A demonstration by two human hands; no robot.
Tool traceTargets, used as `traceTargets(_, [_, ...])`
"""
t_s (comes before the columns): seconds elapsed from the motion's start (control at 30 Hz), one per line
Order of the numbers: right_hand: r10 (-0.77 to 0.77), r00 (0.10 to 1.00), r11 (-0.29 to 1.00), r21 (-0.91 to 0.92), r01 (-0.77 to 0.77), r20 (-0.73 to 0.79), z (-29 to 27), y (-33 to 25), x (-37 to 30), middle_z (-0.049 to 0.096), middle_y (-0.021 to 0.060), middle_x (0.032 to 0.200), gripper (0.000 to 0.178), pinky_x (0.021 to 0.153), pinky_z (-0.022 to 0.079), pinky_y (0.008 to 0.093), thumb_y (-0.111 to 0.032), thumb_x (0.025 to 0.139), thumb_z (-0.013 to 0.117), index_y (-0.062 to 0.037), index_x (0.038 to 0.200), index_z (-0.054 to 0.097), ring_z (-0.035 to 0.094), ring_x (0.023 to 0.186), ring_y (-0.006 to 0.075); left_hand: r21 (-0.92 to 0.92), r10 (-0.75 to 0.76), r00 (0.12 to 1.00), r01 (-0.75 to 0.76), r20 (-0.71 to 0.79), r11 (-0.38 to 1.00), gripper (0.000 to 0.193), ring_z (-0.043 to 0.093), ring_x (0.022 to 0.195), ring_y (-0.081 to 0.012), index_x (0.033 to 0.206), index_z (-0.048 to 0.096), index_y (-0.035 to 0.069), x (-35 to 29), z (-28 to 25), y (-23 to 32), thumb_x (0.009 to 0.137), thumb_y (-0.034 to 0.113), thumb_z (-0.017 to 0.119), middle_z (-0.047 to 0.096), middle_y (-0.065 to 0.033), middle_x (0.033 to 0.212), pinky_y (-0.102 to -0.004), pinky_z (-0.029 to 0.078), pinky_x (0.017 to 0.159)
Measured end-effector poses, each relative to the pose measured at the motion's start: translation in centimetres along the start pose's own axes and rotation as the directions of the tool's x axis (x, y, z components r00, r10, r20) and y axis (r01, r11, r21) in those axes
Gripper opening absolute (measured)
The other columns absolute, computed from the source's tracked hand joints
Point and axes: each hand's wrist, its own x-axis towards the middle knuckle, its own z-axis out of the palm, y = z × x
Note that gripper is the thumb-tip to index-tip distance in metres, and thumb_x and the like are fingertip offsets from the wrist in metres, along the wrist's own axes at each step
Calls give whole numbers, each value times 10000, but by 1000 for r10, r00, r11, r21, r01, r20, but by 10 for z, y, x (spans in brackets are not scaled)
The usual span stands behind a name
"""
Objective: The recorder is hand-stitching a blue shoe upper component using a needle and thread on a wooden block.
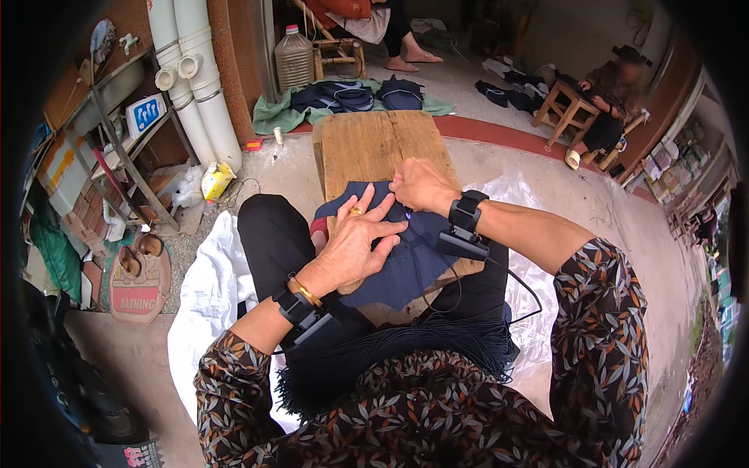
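Observation:
A dark blue piece of cloth [413,269] lies over the near end of a wooden bench [386,140] in front of me. My left hand [351,242] rests on the cloth with its fingers spread, pressing it down. Close beside its fingertips, my right hand [421,185] is closed in a pinch at the cloth's upper part; what it pinches is too small to make out. A dark cord [437,310] loops from near the right hand down across the cloth. A thick bundle of dark blue cords [406,335] lies across my lap.
Folded dark garments [335,95] lie on a green sheet [273,117] beyond the bench, near a large plastic jug [294,58]. Another person sits at a small wooden stool [562,109] at the far right. White pipes [195,93] and a metal rack [117,144] stand left.

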Motion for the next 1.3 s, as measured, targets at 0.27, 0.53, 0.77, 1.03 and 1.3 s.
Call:
traceTargets(0.27, [162, 986, 953, 267, -146, -37, 3, 9, 6, 683, 175, 619, 187, 588, 560, 382, -149, 832, 675, 0, 739, 741, 724, 636, 292, 19, -14, 1000, 13, 27, 1000, 326, 223, 1532, -399, 1240, 739, 190, 2, -2, 2, 920, 146, 701, 438, -164, 1566, -542, 123, 1227])
traceTargets(0.53, [-133, 985, 944, 317, 91, 112, -8, 20, -17, 648, 134, 652, 302, 562, 535, 403, -279, 936, 677, -4, 818, 715, 648, 597, 236, -8, -28, 999, 28, 43, 1000, 305, 210, 1535, -405, 1208, 753, 204, 2, -3, 1, 914, 149, 695, 403, -121, 1599, -552, 117, 1224])
traceTargets(0.77, [-49, 999, 927, 372, 42, 8, -4, 22, -7, 637, 133, 596, 320, 501, 524, 377, -242, 985, 603, 19, 824, 694, 658, 519, 214, 12, 32, 999, -32, -3, 999, 329, 219, 1528, -423, 1230, 747, 234, 2, -2, 0, 927, 137, 663, 422, -178, 1572, -542, 127, 1225])
traceTargets(1.03, [13, 969, 375, 897, -234, 248, 3, 32, -7, 661, 95, 842, 264, 433, 517, 200, -320, 1095, 457, -61, 1117, 502, 633, 544, 116, -36, 4, 1000, -4, -7, 999, 482, 277, 1501, -437, 1357, 636, 114, 1, -4, 1, 920, 308, 693, 470, -215, 1528, -524, 160, 1222])
traceTargets(1.3, [329, 931, 365, 889, -277, 155, -19, 71, 45, 669, 106, 766, 279, 407, 532, 240, -270, 1087, 458, -4, 1089, 542, 661, 540, 155, 232, 77, 985, -111, 152, 966, 1168, 202, 1545, -340, 1575, 270, 0, 2, -6, 10, 786, 780, 634, 321, -192, 1625, -532, 105, 1234])
